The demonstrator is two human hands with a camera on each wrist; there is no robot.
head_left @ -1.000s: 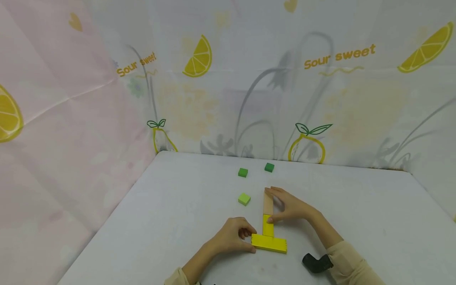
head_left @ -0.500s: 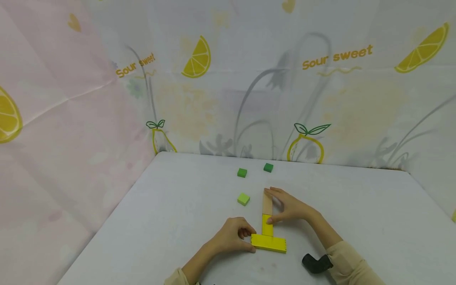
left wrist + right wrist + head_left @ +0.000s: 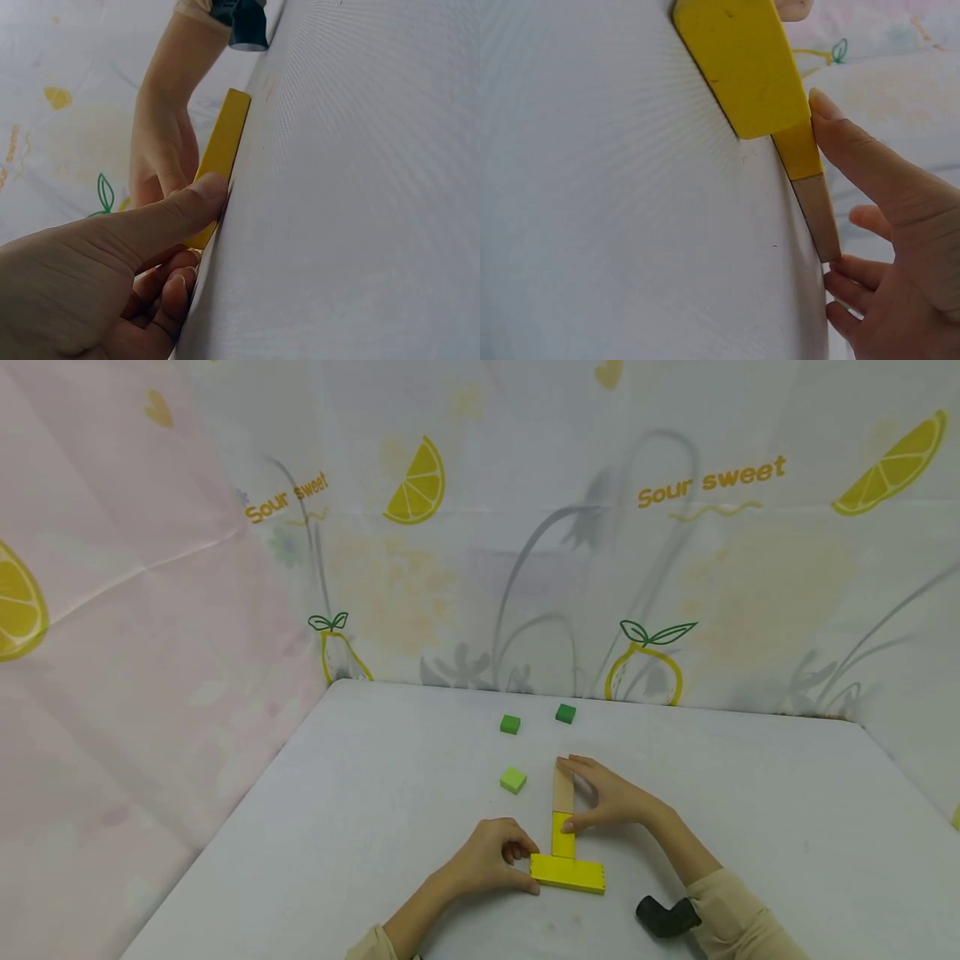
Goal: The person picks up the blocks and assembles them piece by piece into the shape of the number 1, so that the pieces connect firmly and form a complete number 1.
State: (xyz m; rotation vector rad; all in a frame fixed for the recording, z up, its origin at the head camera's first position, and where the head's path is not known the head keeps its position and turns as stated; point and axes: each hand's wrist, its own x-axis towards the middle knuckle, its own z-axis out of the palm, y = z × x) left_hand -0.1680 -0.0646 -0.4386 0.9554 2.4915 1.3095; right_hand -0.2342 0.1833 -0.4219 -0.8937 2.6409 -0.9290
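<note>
On the white table, a long yellow block [image 3: 567,873] lies crosswise. A shorter yellow block [image 3: 563,835] meets its far side, and a plain wooden block [image 3: 563,790] continues the line away from me, making a T. My left hand [image 3: 491,857] pinches the long block's left end between thumb and fingers. With the thumb on the short yellow block and the fingertips at the far end of the wooden block, my right hand [image 3: 611,795] holds those two end to end. In the right wrist view the wooden block [image 3: 817,217] touches the short yellow block.
Beyond the left hand lies a light green block [image 3: 513,780]. Farther back sit a mid-green block [image 3: 510,724] and a dark green block [image 3: 566,714]. A black elbow-shaped piece [image 3: 666,917] is by the right sleeve. Printed cloth [image 3: 480,585] hangs behind the table.
</note>
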